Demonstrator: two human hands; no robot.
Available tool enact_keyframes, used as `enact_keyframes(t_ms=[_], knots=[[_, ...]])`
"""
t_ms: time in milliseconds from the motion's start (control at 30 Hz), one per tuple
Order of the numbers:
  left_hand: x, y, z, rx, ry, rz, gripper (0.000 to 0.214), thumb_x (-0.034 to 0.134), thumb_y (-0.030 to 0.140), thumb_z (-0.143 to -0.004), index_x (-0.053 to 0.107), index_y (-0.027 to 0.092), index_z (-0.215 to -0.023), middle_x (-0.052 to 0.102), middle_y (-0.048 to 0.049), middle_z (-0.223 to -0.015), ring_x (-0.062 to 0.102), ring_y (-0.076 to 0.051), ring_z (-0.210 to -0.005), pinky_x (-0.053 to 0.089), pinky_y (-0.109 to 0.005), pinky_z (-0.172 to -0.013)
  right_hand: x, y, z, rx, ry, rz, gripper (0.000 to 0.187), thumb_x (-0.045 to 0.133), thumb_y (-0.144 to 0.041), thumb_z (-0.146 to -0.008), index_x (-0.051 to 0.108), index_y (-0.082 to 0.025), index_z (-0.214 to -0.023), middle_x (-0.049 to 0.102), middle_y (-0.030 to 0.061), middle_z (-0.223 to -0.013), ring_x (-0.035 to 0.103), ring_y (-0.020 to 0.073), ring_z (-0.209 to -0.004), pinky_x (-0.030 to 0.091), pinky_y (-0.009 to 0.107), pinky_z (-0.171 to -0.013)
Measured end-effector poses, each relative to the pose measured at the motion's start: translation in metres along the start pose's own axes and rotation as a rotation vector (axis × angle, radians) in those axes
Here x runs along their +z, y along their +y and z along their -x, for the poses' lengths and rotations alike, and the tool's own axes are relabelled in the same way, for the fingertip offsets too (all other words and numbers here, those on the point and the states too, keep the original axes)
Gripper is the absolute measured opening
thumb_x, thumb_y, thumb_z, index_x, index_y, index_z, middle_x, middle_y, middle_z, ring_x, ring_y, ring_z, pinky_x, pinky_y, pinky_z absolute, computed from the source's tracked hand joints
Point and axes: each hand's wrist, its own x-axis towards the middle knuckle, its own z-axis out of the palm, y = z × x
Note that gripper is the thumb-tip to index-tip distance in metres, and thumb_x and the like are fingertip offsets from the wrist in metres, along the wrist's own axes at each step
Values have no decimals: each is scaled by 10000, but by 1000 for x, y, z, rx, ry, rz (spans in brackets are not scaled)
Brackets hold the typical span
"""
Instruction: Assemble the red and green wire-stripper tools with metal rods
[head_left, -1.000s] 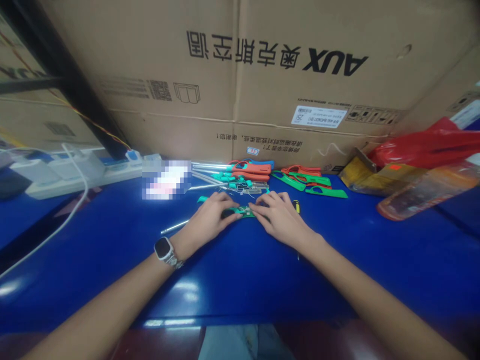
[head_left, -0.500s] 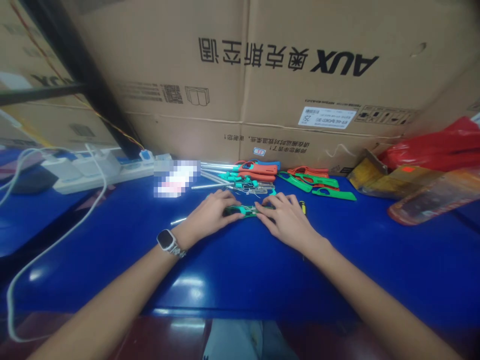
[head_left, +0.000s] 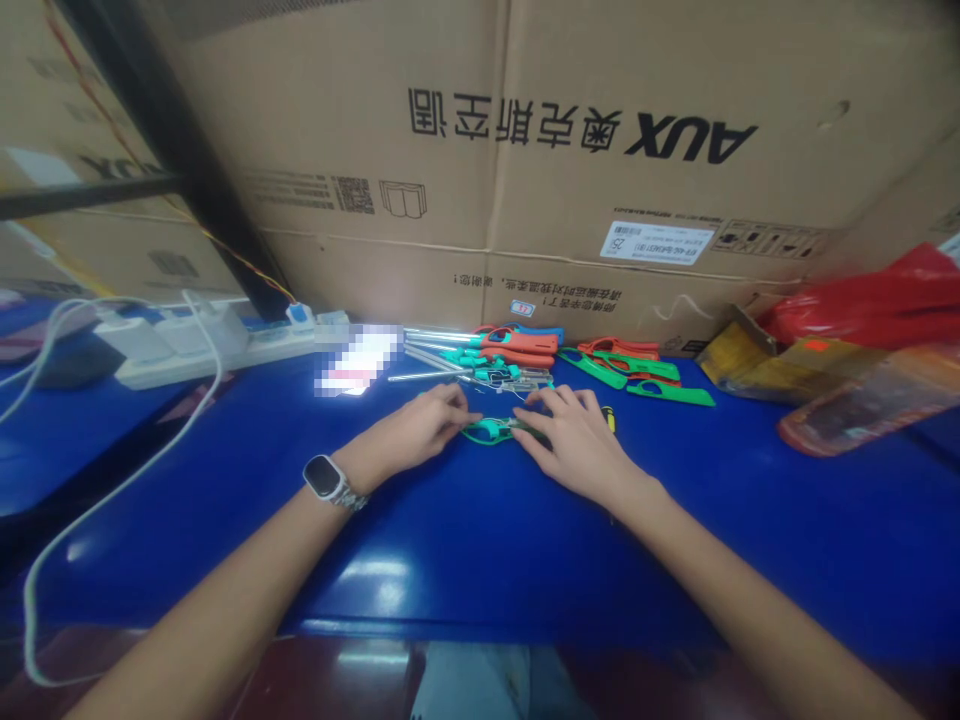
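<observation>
On the blue table [head_left: 465, 540] my left hand [head_left: 416, 430] and my right hand [head_left: 574, 440] lie side by side, and both pinch a small green plastic handle piece [head_left: 487, 432] between them. My left wrist carries a watch [head_left: 327, 478]. Fingers of both hands are curled onto the piece, which rests flat on the table. Just beyond my hands lies a pile of lighter parts [head_left: 495, 358]: metal tubes with teal, red and blue handles. A small yellow-tipped object [head_left: 609, 415] peeks out behind my right hand.
Green and red handle shells [head_left: 637, 365] lie to the right of the pile. Large cardboard boxes [head_left: 585, 170] wall off the back. A power strip [head_left: 195, 340] with white cables sits at back left. Red and yellow plastic bags [head_left: 847, 330] lie at right.
My left hand has slid slightly left off the green piece, showing more of its looped end. The camera view has shifted a little; both hands stay at the same spot.
</observation>
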Motion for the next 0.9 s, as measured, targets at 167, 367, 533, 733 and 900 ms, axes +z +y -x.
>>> enact_keyframes(t_ms=[167,367,533,733,900], knots=[[4,5,-1,9,12,-10,324,428,190,-988,723,218,-1120,596,-81,-1043,595,-182,-907,500,-338,-833,4,-18,-20,-54,-63,-121,330,520,-378,-991,682,-210,-1225,653,101,-1128,536,253,-1077,343,400,-886],[-7,3,-2,-91,58,143,141,588,198,-911,724,181,-947,700,-48,-887,651,-165,-783,510,-286,-749,26,-18,-21,12,10,-263,223,583,-295,-968,730,-209,-1111,655,76,-1048,551,219,-1014,364,362,-826],[-10,5,2,-72,51,99,157,565,150,-910,713,181,-950,713,-48,-902,662,-166,-799,512,-287,-758,31,-19,-16,30,62,-280,204,577,-294,-970,738,-215,-1068,656,76,-1027,564,224,-981,367,365,-811],[-7,11,5,-33,-1,-45,268,482,122,-947,732,197,-1008,678,-77,-1018,659,-178,-865,508,-303,-795,30,-20,-15,33,60,-249,220,563,-301,-977,741,-235,-1087,654,73,-1020,553,228,-969,359,364,-783],[-6,19,17,-28,-55,-193,347,430,77,-947,718,180,-1110,644,-94,-1095,629,-205,-953,510,-338,-860,29,-21,-16,22,56,-239,225,562,-286,-977,740,-246,-1107,653,66,-1017,561,220,-968,345,361,-769]])
